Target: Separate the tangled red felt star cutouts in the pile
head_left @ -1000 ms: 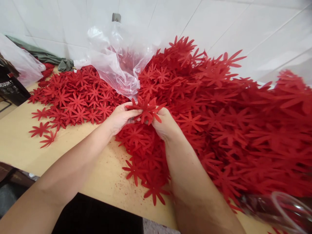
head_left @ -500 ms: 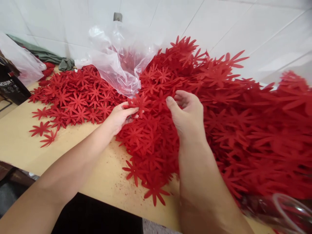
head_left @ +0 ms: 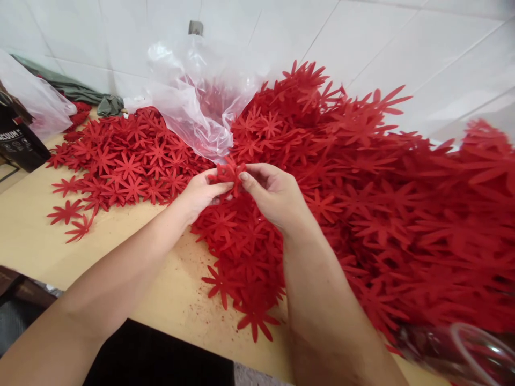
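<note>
Between my two hands is a red flower-shaped cutout [head_left: 230, 172] with narrow petals. My left hand [head_left: 205, 194] pinches it from the left, thumb on top. From the right, my right hand [head_left: 273, 194] grips its petals between thumb and fingers. Whether it is one piece or several stacked together I cannot make out. Right below and behind my hands spreads a large heap of the same red cutouts [head_left: 362, 177], rising toward the wall on the right. A lower pile of red cutouts [head_left: 129, 166] lies to the left.
A clear plastic bag [head_left: 197, 112] stands between the piles against the white tiled wall [head_left: 354, 37]. Farther left are a dark printed package [head_left: 20, 139] and green cloth [head_left: 72, 88]. A clear plastic container [head_left: 475, 348] lies at the lower right of the tan table [head_left: 169, 289].
My right hand has moved left and down from above the heap, and its fingers have closed on the cutout. My left hand has stayed nearly in place with its hold.
</note>
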Demonstrator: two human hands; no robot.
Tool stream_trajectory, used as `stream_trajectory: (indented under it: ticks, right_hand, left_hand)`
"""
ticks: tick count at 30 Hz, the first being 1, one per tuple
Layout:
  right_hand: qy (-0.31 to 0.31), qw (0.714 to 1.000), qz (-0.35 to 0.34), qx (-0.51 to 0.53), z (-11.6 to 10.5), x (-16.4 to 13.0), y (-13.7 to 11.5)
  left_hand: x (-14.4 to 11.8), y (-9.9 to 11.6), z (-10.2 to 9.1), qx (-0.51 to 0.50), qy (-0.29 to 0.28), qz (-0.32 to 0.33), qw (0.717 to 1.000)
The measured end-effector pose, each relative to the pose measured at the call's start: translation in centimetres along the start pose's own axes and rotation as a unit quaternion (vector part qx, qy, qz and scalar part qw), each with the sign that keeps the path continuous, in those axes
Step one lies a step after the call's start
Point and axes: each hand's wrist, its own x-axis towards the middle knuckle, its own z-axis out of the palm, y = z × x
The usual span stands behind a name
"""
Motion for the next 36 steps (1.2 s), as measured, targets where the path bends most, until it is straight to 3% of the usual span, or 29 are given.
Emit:
stream_trajectory:
  ticks: [7, 10, 13, 22, 28, 32, 36]
  right_hand:
    - [0.043, 0.996, 0.047, 0.062, 0.2, 0.0, -0.6]
    - [0.003, 0.992, 0.094, 0.08, 0.4, -0.2, -0.8]
    - [-0.023, 0.993, 0.091, 0.07, 0.7, -0.3, -0.7]
    - [0.05, 0.995, 0.07, 0.055, 0.8, 0.0, -0.1]
    - [0.153, 0.981, 0.073, 0.096, 0.1, 0.4, 0.0]
    - [0.135, 0.984, 0.077, 0.084, -0.2, 0.5, -0.1]
    - [0.094, 0.994, 0.045, 0.044, 0.7, 0.3, 0.3]
  left_hand:
    - [-0.1, 0.0, 0.7, 0.091, 0.075, 0.067, 0.991]
    - [0.2, -0.3, 0.6, 0.129, 0.089, 0.111, 0.981]
    - [0.3, -0.5, 0.4, 0.158, 0.078, 0.132, 0.975]
    - [0.1, -0.5, 1.0, 0.127, 0.051, 0.133, 0.982]
    - [0.0, 0.5, 0.6, 0.078, 0.115, 0.118, 0.983]
    - [-0.2, 0.7, 0.5, 0.067, 0.134, 0.095, 0.984]
    - [-0.6, 0.4, 1.1, 0.058, 0.099, 0.106, 0.988]
